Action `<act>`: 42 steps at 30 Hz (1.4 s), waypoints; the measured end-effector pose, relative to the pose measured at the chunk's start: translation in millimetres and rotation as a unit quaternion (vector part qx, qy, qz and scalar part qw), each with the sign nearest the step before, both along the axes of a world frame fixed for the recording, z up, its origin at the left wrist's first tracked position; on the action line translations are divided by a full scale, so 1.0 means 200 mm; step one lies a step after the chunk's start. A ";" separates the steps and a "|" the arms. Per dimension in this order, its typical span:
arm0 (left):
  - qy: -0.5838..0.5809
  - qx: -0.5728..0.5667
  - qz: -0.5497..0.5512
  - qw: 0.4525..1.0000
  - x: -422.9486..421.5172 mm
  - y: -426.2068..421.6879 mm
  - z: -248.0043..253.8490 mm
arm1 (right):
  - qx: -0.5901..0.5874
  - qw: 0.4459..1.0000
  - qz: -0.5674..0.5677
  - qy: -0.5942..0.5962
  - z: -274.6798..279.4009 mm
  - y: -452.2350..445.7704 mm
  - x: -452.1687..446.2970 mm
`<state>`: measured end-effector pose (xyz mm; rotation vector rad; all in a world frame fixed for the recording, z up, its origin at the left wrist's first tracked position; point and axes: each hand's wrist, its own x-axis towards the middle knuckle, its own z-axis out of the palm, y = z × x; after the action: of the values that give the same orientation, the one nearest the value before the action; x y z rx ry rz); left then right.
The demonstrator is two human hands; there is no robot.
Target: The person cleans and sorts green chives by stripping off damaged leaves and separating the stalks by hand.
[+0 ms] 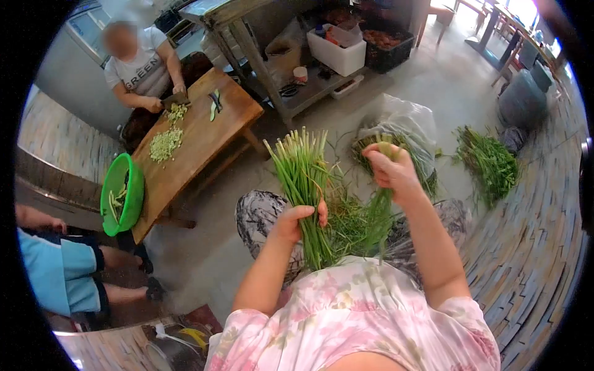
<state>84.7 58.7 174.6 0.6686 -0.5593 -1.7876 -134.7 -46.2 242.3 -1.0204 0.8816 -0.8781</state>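
My left hand (292, 223) is wrapped round a thick bundle of long green stalks (300, 170), their pale cut ends pointing up and away from me. To the right, my right hand (391, 170) is closed on a thin bunch of green stems (380, 216) that hangs down towards my lap. Loose green trimmings (346, 226) lie between my knees, below and between the two hands. Just beyond my right hand, more greens stick out of a clear plastic bag (408, 120) on the floor.
A leafy green pile (489, 162) lies on the floor at right, near a gas cylinder (526, 96). At left, a person chops at a wooden table (204, 136) beside a green basket (137, 201). Another person sits at lower left. A shelf (297, 105) stands ahead.
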 end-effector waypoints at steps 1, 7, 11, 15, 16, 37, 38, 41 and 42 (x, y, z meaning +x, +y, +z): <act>-0.005 0.007 -0.016 1.000 -0.01 0.00 0.02 | 0.003 1.000 0.005 0.004 0.01 0.00 0.05; -0.063 0.028 -0.042 0.997 -0.06 0.02 0.06 | -0.042 0.999 -0.025 0.000 -0.01 0.01 0.18; -0.107 0.034 -0.030 0.993 -0.11 0.02 0.11 | -0.080 0.996 -0.019 -0.018 -0.02 0.02 0.18; -0.115 0.032 -0.039 0.992 -0.10 0.01 0.07 | -0.039 0.996 -0.069 -0.045 -0.01 0.03 0.13; -0.117 0.036 -0.040 0.992 -0.09 0.01 0.06 | -0.033 0.993 -0.092 -0.060 0.01 0.02 0.11; 0.010 -0.011 0.150 0.989 0.27 0.12 -0.02 | -0.037 0.992 -0.113 -0.031 0.00 -0.05 -0.16; -0.004 -0.021 0.136 0.990 0.23 0.11 0.02 | -0.032 0.994 -0.101 -0.017 0.00 -0.03 -0.12; -0.004 -0.021 0.084 0.996 0.15 0.10 0.04 | -0.026 0.997 -0.073 0.021 -0.02 0.00 -0.04; -0.025 -0.017 0.071 0.997 0.12 0.09 0.06 | -0.020 0.997 -0.062 0.037 -0.01 0.01 0.00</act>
<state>107.8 77.1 186.4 0.7144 -0.5610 -1.6296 -135.2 -44.7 239.5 -1.0467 1.0012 -0.9709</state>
